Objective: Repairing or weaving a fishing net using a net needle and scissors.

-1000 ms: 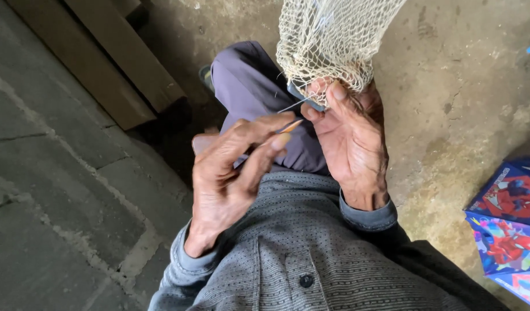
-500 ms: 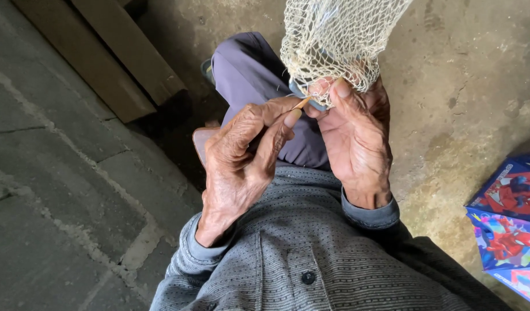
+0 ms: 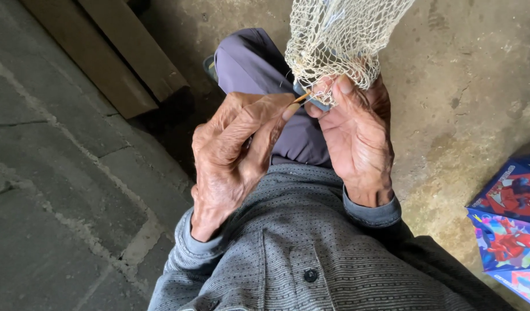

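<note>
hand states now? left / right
Left hand: fingers closed on a thin orange-tipped needle at the net's edge.
Right hand: fingers closed, gripping the net bottom edge.

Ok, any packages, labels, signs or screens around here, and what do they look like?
Colourful printed item: on the ground at the right edge, flat angular panels in blue, red and purple with cartoon pictures; whether it is a package cannot be told.
No signs or screens.

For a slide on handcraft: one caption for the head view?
Left hand pinches a thin orange needle at the cream net, whose lower edge the right hand grips.
</note>
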